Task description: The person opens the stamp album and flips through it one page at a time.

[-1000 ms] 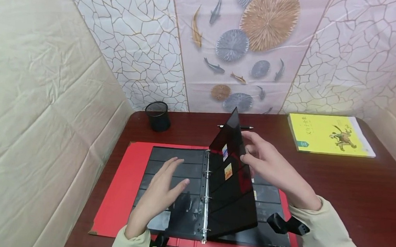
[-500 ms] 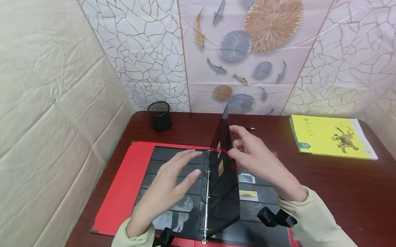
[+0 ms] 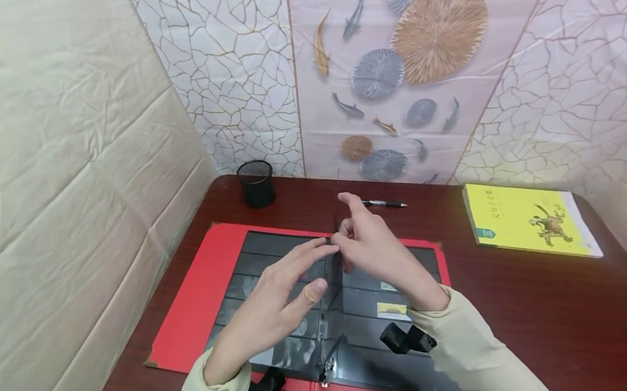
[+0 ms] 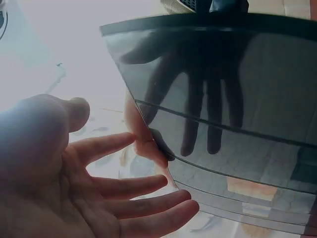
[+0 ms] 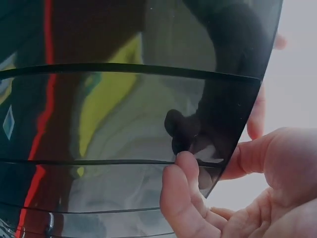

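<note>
A stamp album with a red cover [image 3: 190, 290] lies spread on the table, its black pocket pages held by metal rings. One black page [image 5: 119, 114] stands upright, almost edge-on in the head view. My right hand [image 3: 373, 243] pinches this page at its outer edge between thumb and fingers. My left hand [image 3: 277, 300] hovers over the left page with its fingers stretched, fingertips close to the raised edge and the right hand. Through the left wrist view, the raised page [image 4: 277, 89] mirrors the left hand's shape. A yellowish stamp [image 3: 393, 311] sits in a pocket of the right page.
Behind the album stand a black mesh pen cup [image 3: 257, 184] and, further right, a pen [image 3: 387, 204] lying flat. A yellow book [image 3: 529, 220] lies at the back right of the dark red table [image 3: 547, 312]. Fabric-covered walls enclose the back and sides.
My right hand has swung the page leftward from a rightward lean to upright. My left hand has moved right and up toward it. More of the right page's stamps came into view, then partly hid behind the arm.
</note>
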`<act>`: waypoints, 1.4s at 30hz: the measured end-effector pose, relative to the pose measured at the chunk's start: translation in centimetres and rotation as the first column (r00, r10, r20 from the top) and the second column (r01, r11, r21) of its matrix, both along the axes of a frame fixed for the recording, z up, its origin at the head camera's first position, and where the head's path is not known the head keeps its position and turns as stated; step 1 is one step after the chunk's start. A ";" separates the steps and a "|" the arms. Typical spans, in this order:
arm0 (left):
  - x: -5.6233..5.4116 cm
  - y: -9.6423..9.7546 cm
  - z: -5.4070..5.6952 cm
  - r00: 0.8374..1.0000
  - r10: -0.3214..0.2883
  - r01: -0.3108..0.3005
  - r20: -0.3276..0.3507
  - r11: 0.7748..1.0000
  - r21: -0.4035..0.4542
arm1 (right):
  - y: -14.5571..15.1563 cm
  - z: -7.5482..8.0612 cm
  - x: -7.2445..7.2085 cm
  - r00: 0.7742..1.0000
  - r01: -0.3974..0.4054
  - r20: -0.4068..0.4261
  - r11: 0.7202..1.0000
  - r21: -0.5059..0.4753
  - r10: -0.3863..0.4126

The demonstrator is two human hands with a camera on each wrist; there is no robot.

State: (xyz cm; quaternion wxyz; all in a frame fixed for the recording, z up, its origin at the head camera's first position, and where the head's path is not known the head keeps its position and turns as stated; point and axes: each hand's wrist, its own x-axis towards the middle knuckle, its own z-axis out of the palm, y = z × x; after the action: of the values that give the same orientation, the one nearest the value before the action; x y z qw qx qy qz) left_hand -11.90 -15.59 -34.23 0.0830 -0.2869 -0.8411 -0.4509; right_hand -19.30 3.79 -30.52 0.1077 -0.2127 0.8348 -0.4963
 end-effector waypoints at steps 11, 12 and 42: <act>0.8 -0.5 -0.7 0.998 0.018 -0.016 0.052 0.999 -0.031 | -0.8 -0.4 -0.3 0.998 -0.059 -0.027 0.998 0.037 0.061; 0.9 -0.7 -0.8 0.999 0.022 -0.020 0.049 0.999 -0.030 | -0.7 -0.6 -0.3 0.997 -0.065 -0.028 0.997 0.040 0.066; 1.9 -5.8 -1.4 0.996 0.086 -0.085 0.024 0.996 -0.032 | 9.0 -8.2 -4.4 0.946 0.074 -0.325 0.970 0.232 0.005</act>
State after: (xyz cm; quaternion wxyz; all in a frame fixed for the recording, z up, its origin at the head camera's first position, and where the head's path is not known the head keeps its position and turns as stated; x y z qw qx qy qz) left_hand -9.97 -21.42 -35.67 0.0871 -0.2460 -0.8604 -0.4377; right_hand -23.74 12.83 -38.70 -0.0142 -0.2617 0.8988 -0.3514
